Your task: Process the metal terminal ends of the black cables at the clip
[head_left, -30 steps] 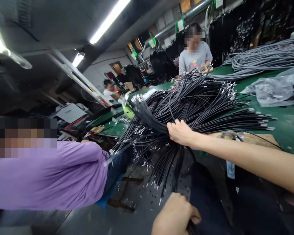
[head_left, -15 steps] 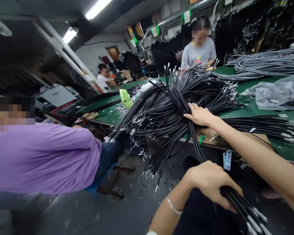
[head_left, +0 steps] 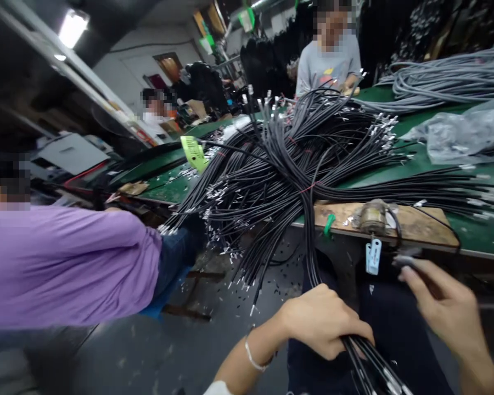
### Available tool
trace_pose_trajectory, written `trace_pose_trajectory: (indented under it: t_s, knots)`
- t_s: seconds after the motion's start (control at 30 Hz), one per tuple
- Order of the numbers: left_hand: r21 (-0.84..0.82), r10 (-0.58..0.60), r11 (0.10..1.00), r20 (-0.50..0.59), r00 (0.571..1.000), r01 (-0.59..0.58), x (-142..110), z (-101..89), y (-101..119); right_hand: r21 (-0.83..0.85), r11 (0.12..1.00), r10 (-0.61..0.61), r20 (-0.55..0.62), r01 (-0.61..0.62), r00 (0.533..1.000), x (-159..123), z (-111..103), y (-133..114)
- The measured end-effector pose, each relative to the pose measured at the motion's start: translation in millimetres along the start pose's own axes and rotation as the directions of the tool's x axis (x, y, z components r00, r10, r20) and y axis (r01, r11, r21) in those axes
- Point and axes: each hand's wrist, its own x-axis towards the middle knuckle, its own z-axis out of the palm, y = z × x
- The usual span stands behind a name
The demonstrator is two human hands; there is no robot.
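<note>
My left hand [head_left: 323,321], with a white bracelet at the wrist, is closed round a bundle of black cables [head_left: 310,241] over my lap. The white and silvery cable ends stick out past my fingers at the lower right. Upward, the bundle runs to a large pile of black cables [head_left: 267,186] on the green table [head_left: 366,181], where a red tie crosses it. To the right, my right hand [head_left: 444,302] is raised off the cables, thumb and forefinger pinched together. Between them is a small greyish thing, too blurred to name.
A wooden board [head_left: 432,222] with a round metal device [head_left: 372,218] lies along the table edge; a light-blue tag [head_left: 373,257] hangs below. Grey cables [head_left: 448,82] and a clear plastic bag [head_left: 456,134] lie right. A purple-shirted person [head_left: 74,263] sits left; a grey-shirted person [head_left: 329,66] works opposite.
My right hand has let go of the upper part of the bundle and moved right and down, over my lap. My left hand keeps its grip, slightly lower and further left.
</note>
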Motion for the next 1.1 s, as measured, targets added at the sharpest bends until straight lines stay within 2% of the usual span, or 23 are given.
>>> trace_pose_trajectory:
  t_s: [0.1, 0.17, 0.23, 0.3, 0.33, 0.37, 0.4, 0.43, 0.47, 0.5, 0.53, 0.57, 0.6, 0.7, 0.77, 0.87, 1.0, 1.1]
  knots:
    - [0.107, 0.021, 0.994, -0.024, 0.999, -0.019, 16.6, 9.6, 6.3, -0.034, 0.976, 0.218, 0.136, -0.216, 0.966, -46.8, 13.9, 46.2]
    - [0.187, 0.110, 0.976, 0.007, 0.994, -0.109, 28.9, 11.7, 8.4, -0.046, 0.967, 0.253, 0.239, -0.250, 0.937, -65.2, 24.2, 60.0]
    - [0.182, 0.202, 0.963, -0.012, 0.979, -0.197, 35.1, 14.6, 5.9, -0.043, 0.971, 0.237, 0.319, -0.236, 0.918, -74.2, 30.9, 59.4]
    - [0.033, 0.207, 0.978, -0.191, 0.959, -0.205, 31.7, 21.1, -1.2, -0.029, 0.978, 0.205, 0.356, -0.208, 0.912, -75.7, 33.8, 48.9]
    - [-0.091, 0.143, 0.979, -0.331, 0.933, -0.182, 26.7, 26.0, -6.0, -0.020, 0.981, 0.189, 0.360, -0.195, 0.914, -74.4, 34.3, 41.5]
    - [-0.241, 0.021, 0.958, -0.474, 0.880, -0.153, 20.0, 31.9, -11.1, -0.010, 0.983, 0.176, 0.358, -0.185, 0.917, -72.2, 34.6, 33.3]
    - [-0.392, -0.149, 0.912, -0.588, 0.795, -0.118, 12.5, 38.4, -16.2, 0.004, 0.985, 0.162, 0.352, -0.175, 0.922, -69.3, 34.8, 24.7]
    - [-0.528, -0.326, 0.843, -0.655, 0.681, -0.104, 4.8, 45.0, -21.0, 0.021, 0.986, 0.148, 0.347, -0.165, 0.926, -65.9, 35.4, 15.9]
    - [-0.647, -0.489, 0.755, -0.667, 0.562, -0.109, -2.4, 51.1, -25.2, 0.044, 0.987, 0.131, 0.341, -0.155, 0.931, -62.3, 36.4, 6.8]
    - [-0.726, -0.602, 0.676, -0.643, 0.474, -0.127, -8.5, 56.4, -28.7, 0.074, 0.987, 0.110, 0.334, -0.143, 0.936, -58.5, 37.9, -2.3]
    - [-0.771, -0.665, 0.622, -0.614, 0.426, -0.140, -13.2, 60.4, -31.3, 0.109, 0.986, 0.084, 0.322, -0.125, 0.943, -54.6, 39.8, -11.5]
    - [-0.791, -0.690, 0.597, -0.593, 0.416, -0.137, -16.3, 63.1, -32.9, 0.148, 0.984, 0.053, 0.301, -0.102, 0.952, -50.6, 42.2, -20.6]
    - [-0.787, -0.681, 0.606, -0.590, 0.433, -0.118, -17.6, 64.4, -33.6, 0.186, 0.980, 0.019, 0.276, -0.073, 0.961, -46.8, 44.8, -29.2]
    - [-0.689, -0.577, 0.724, -0.631, 0.518, -0.031, -13.0, 62.3, -31.2, 0.275, 0.961, -0.063, 0.197, 0.007, 0.978, -36.9, 52.2, -50.0]
    - [-0.605, -0.506, 0.796, -0.668, 0.546, -0.002, -6.0, 59.4, -28.1, 0.311, 0.950, -0.071, 0.166, 0.017, 0.984, -32.5, 55.0, -57.4]
    - [-0.531, -0.445, 0.848, -0.703, 0.554, 0.007, 3.3, 57.5, -24.3, 0.333, 0.943, -0.034, 0.160, -0.022, 0.987, -30.5, 54.7, -58.8]
    - [-0.509, -0.442, 0.860, -0.706, 0.553, 0.038, 9.5, 60.1, -22.3, 0.361, 0.929, 0.019, 0.174, -0.082, 0.985, -33.9, 51.6, -54.2]
    - [-0.511, -0.439, 0.858, -0.688, 0.578, 0.044, 12.5, 63.1, -22.8, 0.353, 0.931, 0.042, 0.138, -0.089, 0.990, -36.2, 53.3, -53.9]
